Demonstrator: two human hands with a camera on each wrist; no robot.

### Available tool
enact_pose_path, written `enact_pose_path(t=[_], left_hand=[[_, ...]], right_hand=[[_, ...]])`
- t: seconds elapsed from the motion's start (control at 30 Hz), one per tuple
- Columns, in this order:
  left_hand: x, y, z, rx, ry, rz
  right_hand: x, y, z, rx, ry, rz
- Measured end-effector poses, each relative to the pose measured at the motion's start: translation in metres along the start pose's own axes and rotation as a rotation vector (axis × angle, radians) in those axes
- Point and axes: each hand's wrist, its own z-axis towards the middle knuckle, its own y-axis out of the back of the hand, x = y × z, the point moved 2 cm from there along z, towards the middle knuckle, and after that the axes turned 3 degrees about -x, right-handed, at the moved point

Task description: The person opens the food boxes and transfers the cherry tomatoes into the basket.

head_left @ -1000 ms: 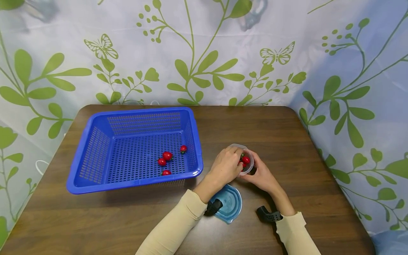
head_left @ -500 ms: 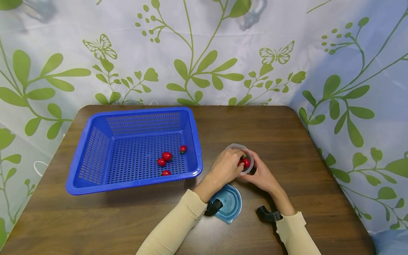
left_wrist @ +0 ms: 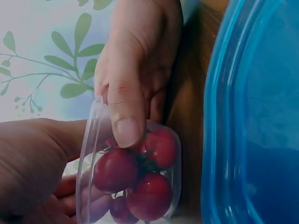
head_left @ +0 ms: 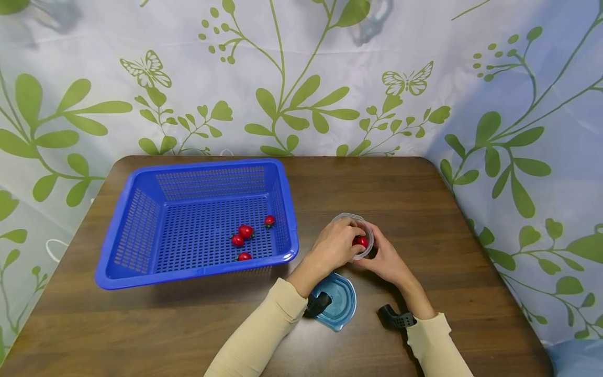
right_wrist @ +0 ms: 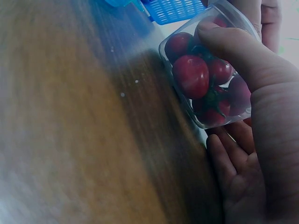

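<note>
A clear plastic container (head_left: 347,215) holds several red cherry tomatoes (right_wrist: 190,76) with green stems. My right hand (head_left: 387,257) grips it from the right, thumb (right_wrist: 233,44) along its wall and fingers under and behind it. My left hand (head_left: 335,242) reaches in over the rim from the left. Its thumb and bent fingers close about a cherry tomato (head_left: 361,241) near the top. In the left wrist view, the left hand (left_wrist: 28,163) is at the left edge and its fingertips are partly hidden by the rim and fruit.
A blue plastic basket (head_left: 113,262) stands on the left of the wooden table (head_left: 377,183), with several cherry tomatoes (head_left: 245,231) on its right side. A blue lid (head_left: 340,298) lies below the left wrist. A leaf-patterned curtain (head_left: 301,52) hangs behind the table.
The left fingers have shifted rightward inside the container, further over the tomatoes, so fewer show. The right hand keeps its hold, and the container has stayed in place.
</note>
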Motion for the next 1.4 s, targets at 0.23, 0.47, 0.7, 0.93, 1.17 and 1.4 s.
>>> enact_pose_path(t=[0.23,0.47,0.7,0.93,1.17,1.4], left_hand=[[-0.002,0.001,0.002,0.025,0.021,0.008],[0.0,0.0,0.001,0.029,0.034,-0.024],[0.004,0.002,0.002,-0.006,0.029,-0.083],[0.006,0.003,0.001,-0.03,0.039,-0.167],[0.007,0.005,0.0,-0.06,0.055,-0.214],[0.008,0.008,0.0,-0.08,0.052,-0.238]], right_hand=[[-0.001,0.0,0.0,-0.007,-0.006,0.003],[-0.002,0.0,0.001,-0.003,-0.008,-0.001],[-0.002,-0.001,0.001,-0.002,-0.004,0.006],[0.0,-0.001,0.0,-0.007,-0.003,0.01],[-0.001,-0.001,0.001,-0.025,-0.011,-0.004],[0.0,-0.001,0.001,-0.025,-0.019,-0.018]])
